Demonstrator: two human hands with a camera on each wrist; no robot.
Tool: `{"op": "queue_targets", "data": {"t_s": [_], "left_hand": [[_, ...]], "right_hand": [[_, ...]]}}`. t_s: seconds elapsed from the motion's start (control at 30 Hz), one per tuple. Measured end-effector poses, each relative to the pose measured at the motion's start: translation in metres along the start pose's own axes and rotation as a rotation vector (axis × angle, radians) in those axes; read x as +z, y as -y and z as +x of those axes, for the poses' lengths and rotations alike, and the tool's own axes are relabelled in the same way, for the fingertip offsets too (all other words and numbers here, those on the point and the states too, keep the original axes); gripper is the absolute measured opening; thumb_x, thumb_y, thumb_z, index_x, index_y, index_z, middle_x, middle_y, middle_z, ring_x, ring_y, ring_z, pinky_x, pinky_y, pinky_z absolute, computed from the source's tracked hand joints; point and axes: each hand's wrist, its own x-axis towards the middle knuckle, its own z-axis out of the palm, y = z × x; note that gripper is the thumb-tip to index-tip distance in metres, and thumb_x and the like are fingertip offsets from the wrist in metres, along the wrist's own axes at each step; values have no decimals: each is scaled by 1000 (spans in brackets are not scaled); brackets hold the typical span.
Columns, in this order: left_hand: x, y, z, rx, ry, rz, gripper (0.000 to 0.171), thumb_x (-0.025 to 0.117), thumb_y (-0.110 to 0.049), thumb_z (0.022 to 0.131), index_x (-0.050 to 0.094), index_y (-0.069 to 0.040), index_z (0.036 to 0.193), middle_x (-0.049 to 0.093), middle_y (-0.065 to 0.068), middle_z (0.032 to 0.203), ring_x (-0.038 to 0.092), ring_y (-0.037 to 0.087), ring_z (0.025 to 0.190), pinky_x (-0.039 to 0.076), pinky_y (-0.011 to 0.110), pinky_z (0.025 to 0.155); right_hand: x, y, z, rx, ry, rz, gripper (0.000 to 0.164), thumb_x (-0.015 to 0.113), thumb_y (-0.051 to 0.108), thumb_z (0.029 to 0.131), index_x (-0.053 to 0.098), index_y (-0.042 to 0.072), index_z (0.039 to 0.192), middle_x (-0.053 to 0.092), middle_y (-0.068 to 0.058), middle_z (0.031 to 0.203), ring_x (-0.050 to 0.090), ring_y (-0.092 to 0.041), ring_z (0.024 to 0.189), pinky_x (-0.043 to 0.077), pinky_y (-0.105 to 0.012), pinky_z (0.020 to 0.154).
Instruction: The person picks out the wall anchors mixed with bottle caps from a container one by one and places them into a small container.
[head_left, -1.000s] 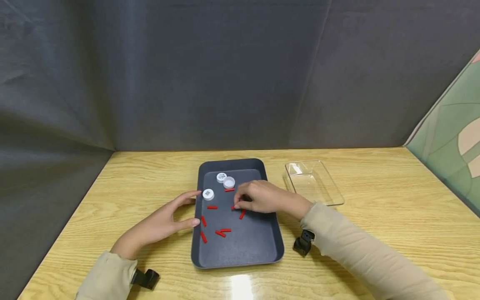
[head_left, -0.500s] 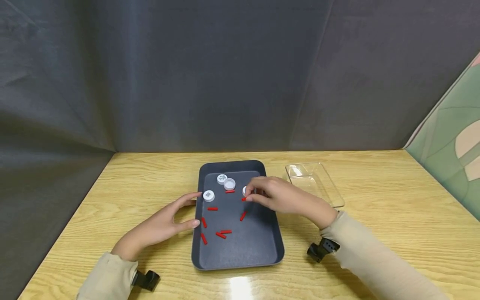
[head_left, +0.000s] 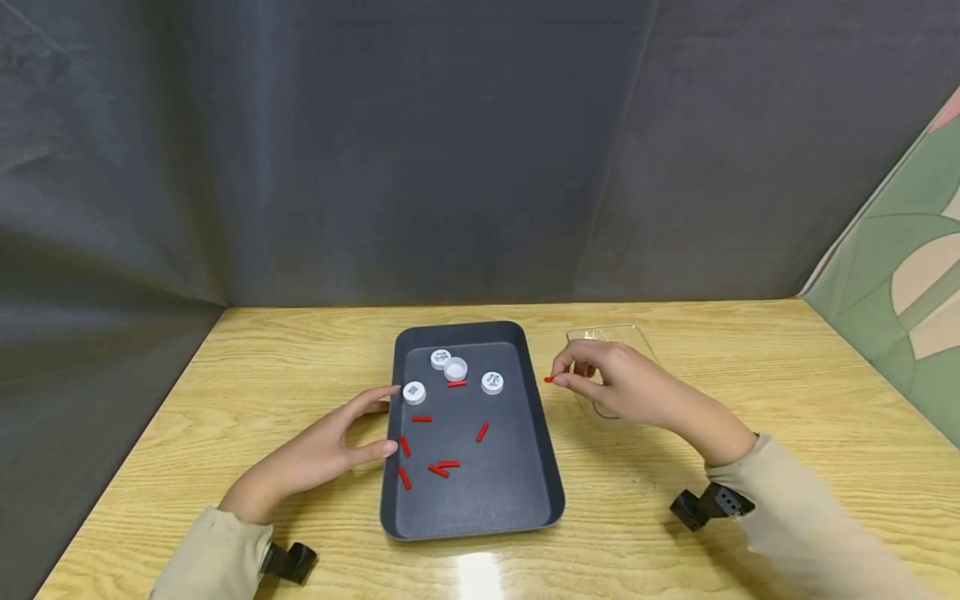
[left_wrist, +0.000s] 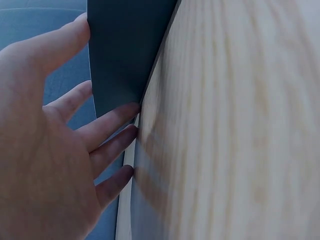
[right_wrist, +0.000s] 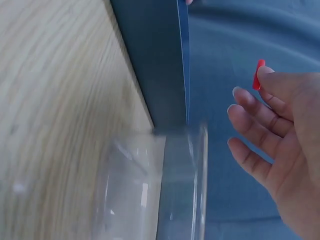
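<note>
Between thumb and forefinger, my right hand (head_left: pixel 618 382) pinches a small red tube (right_wrist: pixel 258 75), held in the air beside the tray's right rim. Below and behind that hand stands a clear plastic box (right_wrist: pixel 200 175), partly hidden by it in the head view. My left hand (head_left: pixel 322 454) rests with spread, relaxed fingers against the left side of the dark grey tray (head_left: pixel 517 492); its fingertips touch the wall in the left wrist view. Several more red tubes (head_left: pixel 482 432) lie scattered in the tray, two of them crossing near the middle.
White round caps with printed tops lie in the tray's far half, including one cap (head_left: pixel 492 382) at the right. An upturned cap (head_left: pixel 455 369) shows its hollow side. The wooden table (head_left: pixel 262 358) ends at a dark curtain (head_left: pixel 450 167).
My right hand has picked up a red tube from the tray and carried it right, past the rim to the clear box. The left hand has stayed in place.
</note>
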Motion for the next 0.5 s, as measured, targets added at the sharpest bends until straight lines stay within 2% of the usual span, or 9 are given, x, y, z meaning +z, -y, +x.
{"op": "queue_targets", "data": {"t_s": [0.17,0.33,0.5], "left_hand": [[0,1,0,2,2,-4,72,65,-51,81,30,-37,142,39,-10,139,38,15,127,35,48,96],[0,0,0,-1,7,-6,72,65,-50,81,30,-36,142,39,-10,139,38,15,128,33,48,99],[-1,0,0,-3,10,-7,72,65,-51,81,30,-37,142,38,-11,140,37,15,128,31,49,100]], "right_hand": [[-9,-11,-11,10,-30,-27,5,63,19,89,62,24,90,62,13,87,54,-3,72,46,-25,63],[-14,-22,-20,1,-71,-60,6,66,15,87,63,20,87,59,15,82,52,-3,70,45,-24,61],[-18,-30,-30,26,-92,-75,4,65,18,88,63,20,85,60,15,84,51,-3,72,45,-25,62]]}}
